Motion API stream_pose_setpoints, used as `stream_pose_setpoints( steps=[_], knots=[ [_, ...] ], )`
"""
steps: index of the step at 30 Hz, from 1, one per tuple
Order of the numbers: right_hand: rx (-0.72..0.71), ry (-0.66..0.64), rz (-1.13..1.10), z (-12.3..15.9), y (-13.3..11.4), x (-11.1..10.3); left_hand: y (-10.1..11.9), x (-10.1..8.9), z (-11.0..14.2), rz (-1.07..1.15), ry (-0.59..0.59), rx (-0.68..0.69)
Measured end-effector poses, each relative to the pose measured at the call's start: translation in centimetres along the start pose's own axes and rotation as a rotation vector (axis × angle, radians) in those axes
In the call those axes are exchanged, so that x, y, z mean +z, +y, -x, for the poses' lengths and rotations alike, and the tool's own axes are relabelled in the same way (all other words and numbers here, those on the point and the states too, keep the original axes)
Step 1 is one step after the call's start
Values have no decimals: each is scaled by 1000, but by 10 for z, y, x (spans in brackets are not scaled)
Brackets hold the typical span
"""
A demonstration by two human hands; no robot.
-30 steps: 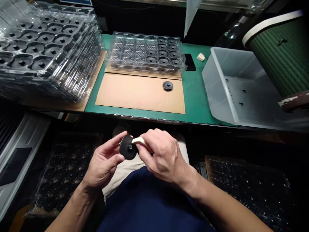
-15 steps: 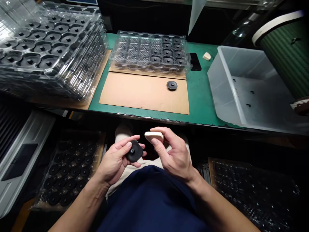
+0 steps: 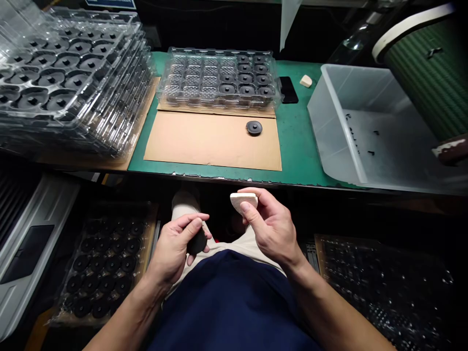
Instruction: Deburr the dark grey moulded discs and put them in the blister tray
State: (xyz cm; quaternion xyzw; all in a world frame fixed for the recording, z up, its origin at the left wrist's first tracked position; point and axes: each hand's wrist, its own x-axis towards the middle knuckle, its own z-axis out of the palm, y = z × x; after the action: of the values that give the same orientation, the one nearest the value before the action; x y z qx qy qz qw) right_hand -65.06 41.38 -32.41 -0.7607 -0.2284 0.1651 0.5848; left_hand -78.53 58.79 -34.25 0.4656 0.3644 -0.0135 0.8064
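Over my lap, my left hand grips a black rounded disc between thumb and fingers; the disc is tilted and partly covered by the hand. To its right, my right hand pinches a flat off-white pad, apart from the disc. A similar black part with a central stub lies on the cardboard sheet on the bench. Behind it, a clear plastic tray holds black parts in its right-hand pockets, while the left pockets show only their textured bottoms.
Stacked clear trays of black parts stand at the left. A translucent bin with small dark bits is at the right, below a green cylinder. A black phone-like slab and a white block lie on the green bench.
My hands have moved apart, the right one shifting right with the pad. My left hand has turned the disc so its stub no longer shows. The whole view has shifted slightly.
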Motion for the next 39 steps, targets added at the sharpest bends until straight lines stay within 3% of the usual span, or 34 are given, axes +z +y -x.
stream_pose_setpoints(
  steps=[6,11,16,19,22,26,30,34,39],
  knots=[
    [15,26,-7,-2,5,-6,7,3,-4,164,16,56],
    [35,58,-11,-7,9,-11,1,5,-5,61,-21,136],
    [74,66,8,-16,16,-18,-5,4,-9,-93,-23,-31],
    [92,86,40,-28,25,-28,-1,6,-17,22,45,-103],
    [74,129,102,-48,39,-45,14,11,-30,172,128,-81],
    [7,219,213,-83,69,-75,46,18,-57,158,209,6],
    [-77,345,343,-114,107,-105,84,21,-107,-74,206,160],
    [-177,412,455,-129,143,-121,144,36,-182,-535,219,528],
    [-278,476,591,-133,181,-120,247,87,-297,-811,272,820]
  ],
)
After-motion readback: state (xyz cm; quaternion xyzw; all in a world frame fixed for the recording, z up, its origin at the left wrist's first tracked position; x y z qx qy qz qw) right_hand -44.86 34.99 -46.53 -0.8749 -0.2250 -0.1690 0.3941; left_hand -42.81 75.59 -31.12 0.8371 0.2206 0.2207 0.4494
